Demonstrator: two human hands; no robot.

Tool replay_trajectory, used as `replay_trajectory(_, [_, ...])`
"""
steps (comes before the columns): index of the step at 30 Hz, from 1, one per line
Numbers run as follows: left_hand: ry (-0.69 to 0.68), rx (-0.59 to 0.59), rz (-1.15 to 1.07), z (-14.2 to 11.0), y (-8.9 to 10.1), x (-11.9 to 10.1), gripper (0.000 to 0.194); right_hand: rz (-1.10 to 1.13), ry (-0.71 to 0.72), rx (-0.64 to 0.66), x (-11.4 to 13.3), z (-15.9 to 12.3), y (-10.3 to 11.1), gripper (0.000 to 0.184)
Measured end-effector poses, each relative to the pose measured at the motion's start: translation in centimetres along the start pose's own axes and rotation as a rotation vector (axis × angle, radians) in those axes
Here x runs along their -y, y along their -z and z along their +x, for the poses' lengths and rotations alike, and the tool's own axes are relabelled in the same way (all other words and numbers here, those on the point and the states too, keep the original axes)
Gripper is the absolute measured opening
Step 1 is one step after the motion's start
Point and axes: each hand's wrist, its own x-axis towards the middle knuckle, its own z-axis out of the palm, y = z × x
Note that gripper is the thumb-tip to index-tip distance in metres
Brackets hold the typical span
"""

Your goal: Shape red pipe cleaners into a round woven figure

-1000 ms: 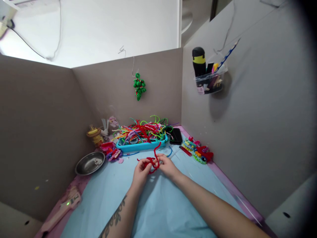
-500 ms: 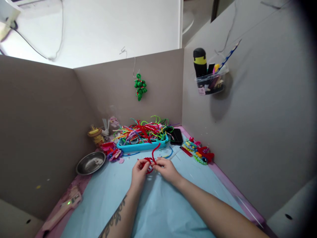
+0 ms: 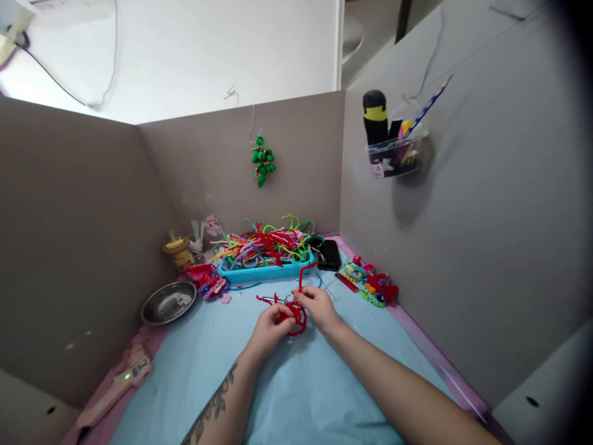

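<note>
Between my hands is a red pipe-cleaner piece (image 3: 297, 326), bent into loops, over the blue table cover. My left hand (image 3: 272, 329) pinches its looped body from the left, thumb and fingers closed. Close by on the right, my right hand (image 3: 317, 305) grips the base of a red strand (image 3: 302, 277) that rises from the loops and bends to the right. A pair of scissors (image 3: 274, 300) lies just beyond my left hand, partly covered by the red piece. Part of the looped piece is hidden by my left fingers.
A blue tray (image 3: 259, 273) heaped with colourful pipe cleaners stands at the back. Left are a metal bowl (image 3: 157, 312) with small white bits and a pink glue gun (image 3: 113, 390). Right are a black phone (image 3: 330, 254) and colourful pipe-cleaner figures (image 3: 377, 289). Grey panels surround the table.
My left hand has come slightly nearer and to the right, with the looped piece turned. My right hand has moved up the strand, whose tip leans further right. The scissors now show.
</note>
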Motion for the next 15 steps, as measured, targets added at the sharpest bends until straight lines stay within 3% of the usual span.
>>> replay_trajectory(8, [-0.032,-0.246,-0.108,0.6,0.5,0.6,0.022,-0.150,0.132,0.034,0.6,-0.3,-0.2,0.026])
replay_trajectory(12, [-0.067,-0.284,-0.142,0.8,0.9,0.9,0.025,-0.236,0.131,0.100,0.8,-0.6,-0.6,0.013])
replay_trajectory(15, [-0.072,-0.269,-0.109,0.8,1.0,1.1,0.025,-0.225,0.120,0.124,0.9,-0.7,-0.6,0.015])
